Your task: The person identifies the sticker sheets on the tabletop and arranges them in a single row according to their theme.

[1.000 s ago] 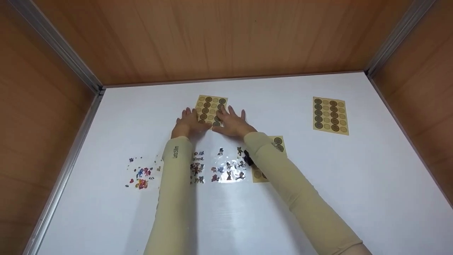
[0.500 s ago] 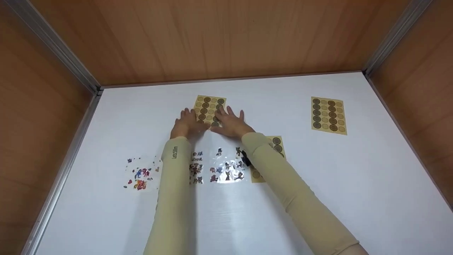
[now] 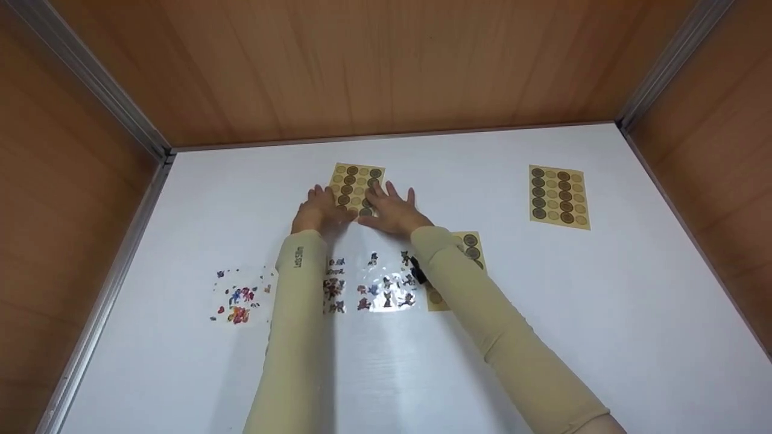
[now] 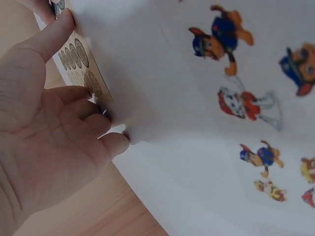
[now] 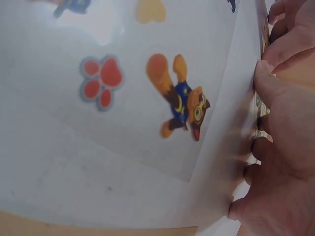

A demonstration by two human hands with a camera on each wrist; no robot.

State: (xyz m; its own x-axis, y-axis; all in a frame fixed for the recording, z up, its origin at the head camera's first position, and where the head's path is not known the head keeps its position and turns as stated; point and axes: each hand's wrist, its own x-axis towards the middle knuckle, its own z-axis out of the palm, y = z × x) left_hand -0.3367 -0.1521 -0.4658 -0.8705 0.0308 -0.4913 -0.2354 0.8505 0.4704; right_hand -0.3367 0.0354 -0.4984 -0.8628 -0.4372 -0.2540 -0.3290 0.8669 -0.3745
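A tan sheet of round stickers (image 3: 356, 181) lies flat near the back middle of the white table. My left hand (image 3: 316, 208) rests at its left edge, the thumb reaching along its near edge. On the sheet's right side lies my right hand (image 3: 395, 212), fingers spread and touching it. The two thumbs nearly meet at the near edge. From the left wrist, the hand (image 4: 54, 132) has its fingertips down on the sheet's corner and the table. In the right wrist view, the hand (image 5: 290, 147) hides most of the sheet.
Another tan sticker sheet (image 3: 560, 198) lies at the back right. A third tan sheet (image 3: 470, 244) is partly under my right forearm. Clear sheets with cartoon dog stickers (image 3: 388, 298) and colourful stickers (image 3: 241, 295) lie nearer me. Wooden walls (image 3: 386, 72) border the table.
The head view has shifted slightly, moving the scene a little to the left. Both hands stay in place on the tan sticker sheet.
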